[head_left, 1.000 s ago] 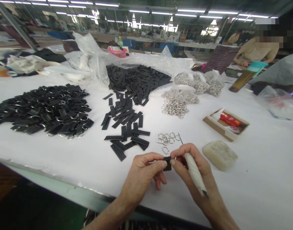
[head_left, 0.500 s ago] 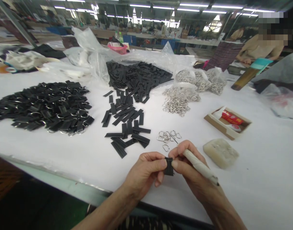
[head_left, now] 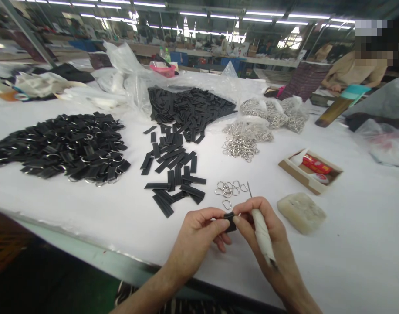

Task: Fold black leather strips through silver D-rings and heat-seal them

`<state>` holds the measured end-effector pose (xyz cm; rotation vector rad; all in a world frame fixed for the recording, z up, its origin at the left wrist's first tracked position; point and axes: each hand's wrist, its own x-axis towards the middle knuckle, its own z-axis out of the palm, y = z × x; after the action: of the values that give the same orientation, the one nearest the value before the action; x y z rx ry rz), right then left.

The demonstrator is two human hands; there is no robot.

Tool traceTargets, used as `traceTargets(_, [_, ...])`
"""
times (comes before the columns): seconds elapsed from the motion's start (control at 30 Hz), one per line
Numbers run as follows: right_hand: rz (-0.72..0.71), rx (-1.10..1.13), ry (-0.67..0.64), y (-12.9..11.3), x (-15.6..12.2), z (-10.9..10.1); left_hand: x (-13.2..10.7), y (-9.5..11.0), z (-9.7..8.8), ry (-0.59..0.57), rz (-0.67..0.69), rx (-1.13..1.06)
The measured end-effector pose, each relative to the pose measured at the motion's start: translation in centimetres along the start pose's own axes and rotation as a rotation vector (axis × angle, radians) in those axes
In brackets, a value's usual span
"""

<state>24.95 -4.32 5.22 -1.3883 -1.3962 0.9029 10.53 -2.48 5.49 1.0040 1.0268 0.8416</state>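
Observation:
Between both hands, near the table's front edge, is a short black webbing strip (head_left: pixel 231 226), its upper edge folded over. My left hand (head_left: pixel 193 235) pinches its left side between thumb and forefinger. On the right side, the thumb and forefinger of my right hand (head_left: pixel 279 240) grip the strip too. That hand also keeps an awl (head_left: pixel 262 235) against the palm; its handle is wrapped in pale material and its thin metal spike points up and away. Just beyond the fingers lie a single D-ring (head_left: pixel 226 204) and several loose D-rings (head_left: pixel 231 189). Whether a ring sits inside the fold is hidden.
Loose black strips (head_left: pixel 178 155) lie ahead, before a bigger heap (head_left: pixel 193 107). Strips with rings form a pile (head_left: pixel 75 150) at left. Ring bags (head_left: pixel 271 109), a small box (head_left: pixel 312 172) and a waxy block (head_left: pixel 301 213) are at right. Another person (head_left: pixel 356 72) sits beyond.
The awl has swung more upright in my right hand, its spike now clear of the fingers. The strip has tipped, and less of its face shows. The view has shifted slightly.

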Motion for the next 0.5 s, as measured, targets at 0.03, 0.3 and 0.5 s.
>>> traceTargets(0.03, [-0.008, -0.022, 0.001, 0.0, -0.1, 0.1, -0.1, 0.1, 0.0, 0.01, 0.008, 0.02])
traceTargets(0.3, [-0.052, -0.077, -0.023, 0.5, -0.3, 0.3, -0.2, 0.3, 0.3, 0.096, 0.055, 0.161])
traceTargets(0.5, [-0.073, -0.046, 0.025, 1.5, -0.4, 0.6, -0.3, -0.7, 0.0, 0.028, -0.032, 0.073])
